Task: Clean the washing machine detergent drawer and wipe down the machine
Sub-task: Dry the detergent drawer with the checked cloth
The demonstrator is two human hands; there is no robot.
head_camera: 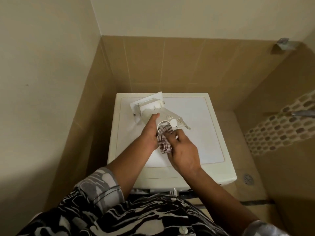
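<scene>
The white detergent drawer (153,109) lies on top of the white washing machine (201,126), its front panel pointing to the far left. My left hand (150,132) grips the drawer's near side, thumb stretched along it. My right hand (182,150) holds a checked brown-and-white cloth (163,142) and pushes one end of it into the opening at the drawer's near end. Part of the cloth is hidden between my hands.
The machine stands in a beige-tiled corner, with a wall close on the left. A floor drain (248,179) lies to the right. A perforated white mat (279,126) and a metal tap (301,113) are at the right. The drawer slot on the machine's front is hidden by my body.
</scene>
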